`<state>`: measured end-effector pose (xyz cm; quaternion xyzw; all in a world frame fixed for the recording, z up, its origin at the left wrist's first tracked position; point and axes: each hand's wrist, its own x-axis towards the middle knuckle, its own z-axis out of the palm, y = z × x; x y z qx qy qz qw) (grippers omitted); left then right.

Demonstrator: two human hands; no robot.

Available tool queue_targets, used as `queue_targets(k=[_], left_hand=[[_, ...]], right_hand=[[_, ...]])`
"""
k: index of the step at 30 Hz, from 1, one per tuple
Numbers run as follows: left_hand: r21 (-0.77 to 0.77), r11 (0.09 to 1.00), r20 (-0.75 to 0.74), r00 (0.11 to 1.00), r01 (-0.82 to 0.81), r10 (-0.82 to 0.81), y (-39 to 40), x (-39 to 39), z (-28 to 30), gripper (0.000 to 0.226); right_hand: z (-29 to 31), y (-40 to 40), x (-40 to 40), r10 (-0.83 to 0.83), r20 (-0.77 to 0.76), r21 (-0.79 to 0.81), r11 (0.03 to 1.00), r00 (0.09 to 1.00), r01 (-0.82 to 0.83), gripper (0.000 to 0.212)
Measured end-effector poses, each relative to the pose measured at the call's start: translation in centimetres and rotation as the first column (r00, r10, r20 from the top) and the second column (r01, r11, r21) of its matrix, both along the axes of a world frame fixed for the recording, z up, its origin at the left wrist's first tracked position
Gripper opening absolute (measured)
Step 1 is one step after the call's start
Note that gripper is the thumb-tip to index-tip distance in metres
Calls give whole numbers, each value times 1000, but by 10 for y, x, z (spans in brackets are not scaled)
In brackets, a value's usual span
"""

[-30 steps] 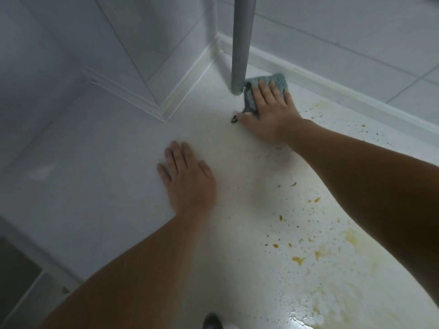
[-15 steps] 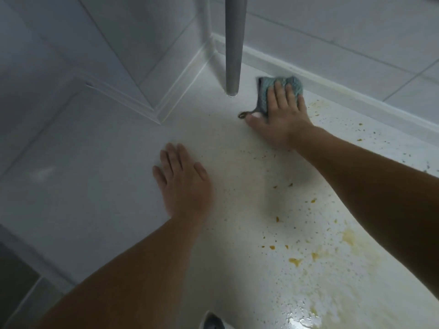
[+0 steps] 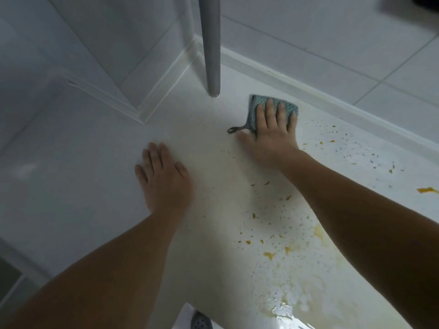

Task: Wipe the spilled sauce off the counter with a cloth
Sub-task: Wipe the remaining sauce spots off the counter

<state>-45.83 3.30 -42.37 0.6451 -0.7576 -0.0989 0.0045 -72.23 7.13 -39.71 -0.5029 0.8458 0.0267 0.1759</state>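
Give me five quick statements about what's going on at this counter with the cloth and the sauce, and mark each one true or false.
1. The right hand presses flat on the blue-green cloth. True.
2. The left hand holds a second cloth. False: it rests flat on the bare counter with nothing under it or in it.
3. The cloth lies to the right of the grey pole. True.
4. The counter is wiped clean of sauce. False: orange sauce spots and smears remain near the right forearm.
5. The cloth has a small dark loop at one corner. True.
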Motion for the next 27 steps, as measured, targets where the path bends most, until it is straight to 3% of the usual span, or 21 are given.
queue_targets(k=[6,12,14,18,24,27], left_hand=[[-18,1000,7,1000,9,-9,1,-1,-1,65],[-45,999,-1,1000,16,-16,-1,1,-4,68],[-48,999,-10,1000,11,-11,-2,0,-3,70],[-47,999,-13,1000,13,-14,-1,0,-2,72],[-46,999,1,1000,15,-15,-1,1,-5,64],[-48,999,-8,1000,15,-16,0,-1,-5,63]], right_hand=[[-7,-27,13,203,-20,-33,979,979,-203,106],[2,2,9,-165,2,-31,986,986,165,110],[0,5,27,-151,-5,-31,988,989,151,114],[0,-11,4,48,20,-53,997,999,-47,105],[-3,25,6,-201,-38,-42,979,979,200,107],[0,27,45,-105,-29,-4,995,994,104,110]])
